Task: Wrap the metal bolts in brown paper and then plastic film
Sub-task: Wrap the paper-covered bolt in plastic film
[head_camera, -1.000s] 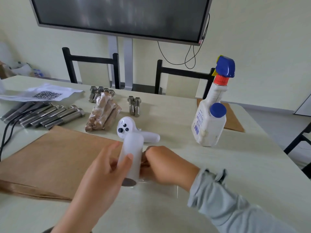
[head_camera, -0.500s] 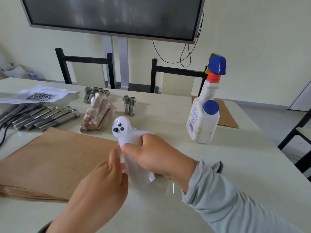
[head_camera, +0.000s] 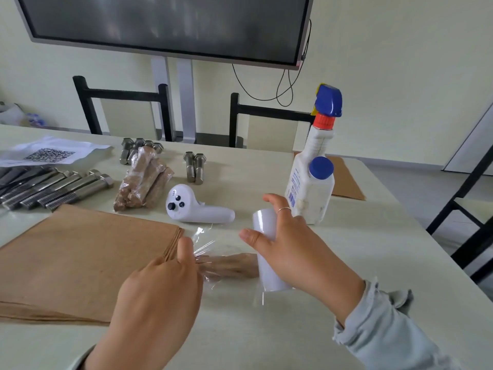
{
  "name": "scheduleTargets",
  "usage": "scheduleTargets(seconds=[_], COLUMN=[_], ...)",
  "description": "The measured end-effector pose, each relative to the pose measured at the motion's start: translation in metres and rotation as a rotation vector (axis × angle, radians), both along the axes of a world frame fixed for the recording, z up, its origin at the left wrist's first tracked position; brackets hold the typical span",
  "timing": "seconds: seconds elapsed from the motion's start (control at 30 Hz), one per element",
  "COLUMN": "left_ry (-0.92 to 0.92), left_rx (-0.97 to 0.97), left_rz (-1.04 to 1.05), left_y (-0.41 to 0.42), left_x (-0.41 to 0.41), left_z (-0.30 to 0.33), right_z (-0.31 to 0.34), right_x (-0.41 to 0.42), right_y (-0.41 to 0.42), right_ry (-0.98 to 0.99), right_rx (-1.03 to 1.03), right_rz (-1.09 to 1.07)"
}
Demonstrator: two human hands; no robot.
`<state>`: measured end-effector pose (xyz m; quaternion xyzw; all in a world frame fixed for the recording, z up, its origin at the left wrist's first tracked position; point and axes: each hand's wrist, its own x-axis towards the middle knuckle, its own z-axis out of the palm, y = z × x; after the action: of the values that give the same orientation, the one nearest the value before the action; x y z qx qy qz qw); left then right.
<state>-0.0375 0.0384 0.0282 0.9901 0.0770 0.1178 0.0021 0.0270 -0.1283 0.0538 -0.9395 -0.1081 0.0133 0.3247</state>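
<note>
A bolt wrapped in brown paper (head_camera: 232, 265) lies on the table between my hands. My right hand (head_camera: 296, 252) grips a white roll of plastic film (head_camera: 268, 256) standing at the bolt's right end. Clear film (head_camera: 204, 245) stretches from the roll leftward over the bolt. My left hand (head_camera: 160, 292) pinches the film's loose end at the bolt's left end. A stack of brown paper sheets (head_camera: 80, 260) lies to the left. Several bare long bolts (head_camera: 56, 189) lie at far left, two short bolts (head_camera: 195, 166) further back. A finished wrapped bundle (head_camera: 142, 180) lies beyond the paper.
A white handheld controller (head_camera: 196, 206) lies just behind the film. A white spray bottle with a blue trigger (head_camera: 310, 166) stands right of my right hand, and another brown sheet (head_camera: 346, 180) lies behind it. A QR-code sheet (head_camera: 50, 154) is at back left. Chairs stand behind the table.
My right hand has carried the roll rightward, drawing film out over the wrapped bolt, which now shows between my hands. My left hand stays at the film's end.
</note>
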Motion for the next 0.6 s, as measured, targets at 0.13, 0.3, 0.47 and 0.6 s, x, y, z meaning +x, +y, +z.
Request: scheduleTargets(seconds=[0.13, 0.3, 0.47, 0.6], left_ry=[0.002, -0.032, 0.09, 0.054], left_rx=[-0.006, 0.041, 0.25, 0.187], left_rz=[-0.15, -0.233, -0.286, -0.28], left_y=[-0.004, -0.004, -0.009, 0.001], left_x=[0.001, 0.003, 0.01, 0.021], left_z=[0.005, -0.012, -0.018, -0.005], right_z=[-0.009, -0.014, -0.02, -0.025], right_x=[0.003, 0.005, 0.006, 0.006], right_y=[-0.007, -0.013, -0.014, -0.012], right_ry=[-0.06, -0.124, -0.097, -0.118], right_rx=[-0.193, -0.33, -0.481, -0.536], right_rz=[-0.011, -0.071, -0.131, -0.15])
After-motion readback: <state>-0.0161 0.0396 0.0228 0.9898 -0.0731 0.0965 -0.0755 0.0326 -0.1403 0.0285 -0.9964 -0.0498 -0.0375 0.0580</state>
